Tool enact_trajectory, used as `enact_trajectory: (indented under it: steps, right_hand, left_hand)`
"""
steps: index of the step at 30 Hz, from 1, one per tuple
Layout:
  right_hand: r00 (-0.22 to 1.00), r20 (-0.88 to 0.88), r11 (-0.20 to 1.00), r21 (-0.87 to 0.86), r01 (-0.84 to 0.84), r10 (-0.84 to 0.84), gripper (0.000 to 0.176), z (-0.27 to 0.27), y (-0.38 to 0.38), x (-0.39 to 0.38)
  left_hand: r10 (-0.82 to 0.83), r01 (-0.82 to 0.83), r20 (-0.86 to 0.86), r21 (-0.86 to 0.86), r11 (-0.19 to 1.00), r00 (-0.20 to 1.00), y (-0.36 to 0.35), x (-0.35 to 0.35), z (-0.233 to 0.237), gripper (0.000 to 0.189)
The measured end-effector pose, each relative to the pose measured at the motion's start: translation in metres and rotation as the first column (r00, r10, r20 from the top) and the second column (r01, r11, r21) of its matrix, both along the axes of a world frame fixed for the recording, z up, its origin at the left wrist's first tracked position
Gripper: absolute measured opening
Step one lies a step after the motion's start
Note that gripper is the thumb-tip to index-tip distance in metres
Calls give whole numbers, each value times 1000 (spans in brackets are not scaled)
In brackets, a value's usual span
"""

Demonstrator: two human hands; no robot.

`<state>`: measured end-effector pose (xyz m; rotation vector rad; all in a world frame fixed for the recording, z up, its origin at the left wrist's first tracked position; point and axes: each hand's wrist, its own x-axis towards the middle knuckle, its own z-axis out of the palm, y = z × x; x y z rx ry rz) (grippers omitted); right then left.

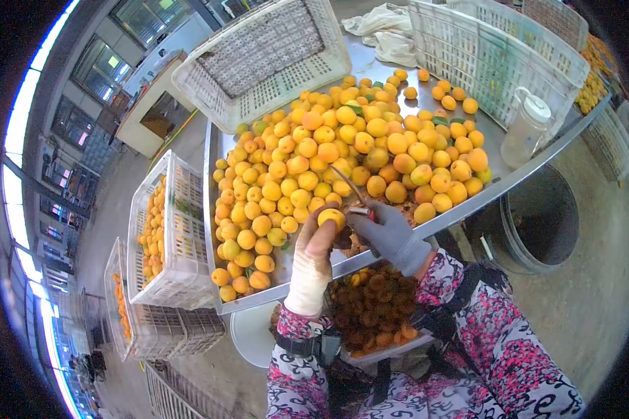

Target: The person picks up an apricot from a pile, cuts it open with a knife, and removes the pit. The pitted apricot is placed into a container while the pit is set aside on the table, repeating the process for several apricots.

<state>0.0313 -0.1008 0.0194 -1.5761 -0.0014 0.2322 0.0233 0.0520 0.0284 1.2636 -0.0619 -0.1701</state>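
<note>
My left hand (313, 244), wrapped in white at the wrist, is closed around a yellow apricot (330, 219) near the front edge of the metal table. Close by on the right, my right hand (390, 236) in a grey glove grips a knife (351, 187) by its red handle. The blade points up and away, over the fruit. A big heap of apricots (297, 164) covers the table just beyond both hands. Below them at my lap, a tub (391, 351) holds dark brown pieces and some orange ones that look like cut apricots.
A tipped white crate (258, 63) stands at the table's back left, another crate (489, 63) at the back right. A lidded plastic jug (526, 129) stands near the right edge. Fruit-filled crates (175, 230) are at left; a dark bucket (538, 220) is at right.
</note>
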Motion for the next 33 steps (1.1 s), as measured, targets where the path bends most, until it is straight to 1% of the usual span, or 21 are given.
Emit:
enact_trajectory:
  steps: [2, 4, 6, 7, 8, 9, 10, 11, 12, 13, 14, 15, 16, 18, 19, 21, 24, 28, 30, 31, 33]
  right_hand:
    - [996, 78, 997, 65, 34, -39, 38, -5, 2, 1]
    - [997, 78, 999, 33, 18, -21, 38, -4, 1, 1]
    - [997, 78, 1000, 1, 3, -3, 39, -8, 1, 3]
    - [998, 52, 993, 116, -32, 26, 39, -17, 2, 5]
    - [998, 31, 971, 232, -65, 59, 39, -22, 2, 6]
    - [998, 35, 970, 232, -67, 61, 39, -22, 2, 6]
    - [990, 132, 999, 15, -45, 43, 38, -22, 1, 6]
    - [972, 230, 980, -198, 0, 46, 37, -22, 1, 6]
    - [971, 235, 980, -197, -3, 50, 37, -18, 1, 3]
    - [944, 318, 960, -279, 9, 84, 36, -9, 0, -2]
    - [910, 396, 933, -358, 29, 124, 34, 0, -2, -6]
    - [899, 395, 928, -371, -33, 190, 35, 8, -4, -9]
    - [897, 398, 928, -371, -35, 193, 35, 9, -4, -11]
    - [901, 354, 894, -442, -74, 250, 36, 8, -3, -17]
    - [901, 355, 894, -442, -75, 251, 36, 6, -3, -18]
    - [896, 338, 887, -448, -116, 288, 39, 3, -2, -20]
    - [906, 313, 888, -441, -127, 285, 41, 10, -3, -21]
    - [897, 345, 903, -413, -118, 275, 41, 15, -5, -24]
    - [899, 317, 889, -434, -145, 302, 41, 15, -6, -24]
    - [899, 317, 889, -433, -145, 301, 41, 16, -6, -24]
    - [898, 335, 909, -393, -140, 284, 28, 17, -5, -25]
  left_hand:
    - [83, -88, 44, 130, 987, 996, -4, -2, 4, 44]
    - [88, -97, 65, 162, 982, 994, -3, -4, 2, 48]
    - [32, -81, 161, 310, 947, 986, 0, -5, 0, 47]
    - [32, -82, 162, 310, 947, 986, -1, -6, 2, 47]
    - [32, -100, 205, 328, 939, 978, -4, -9, 6, 47]
    - [32, -121, 251, 345, 931, 968, -5, -9, 10, 46]
    - [34, -124, 254, 346, 930, 967, -2, -8, 6, 46]
    - [26, -125, 280, 340, 932, 960, 3, -5, -1, 48]
    - [19, -126, 308, 334, 934, 951, 8, -3, -4, 49]
    - [22, -132, 312, 335, 933, 950, 10, -2, -2, 49]
    - [35, -111, 263, 279, 954, 964, 13, -2, -1, 50]
    - [44, -92, 211, 220, 971, 977, 15, -1, 1, 52]
    - [48, -96, 214, 220, 971, 976, 16, -1, 4, 52]
    - [37, -79, 184, 226, 971, 982, 17, -3, 13, 52]
    - [38, -80, 184, 225, 971, 982, 19, -3, 15, 52]
    - [2, -17, 104, 148, 989, 995, 21, -5, 18, 52]
    - [-6, -10, 122, 128, 992, 993, 22, -7, 18, 52]
    - [-6, -7, 117, 105, 994, 993, 21, -5, 19, 49]
    - [-9, -10, 115, 164, 986, 993, 21, -4, 21, 46]
    - [-10, -9, 115, 165, 986, 993, 21, -4, 21, 46]
    - [-12, -6, 95, 195, 981, 995, 20, -4, 22, 43]
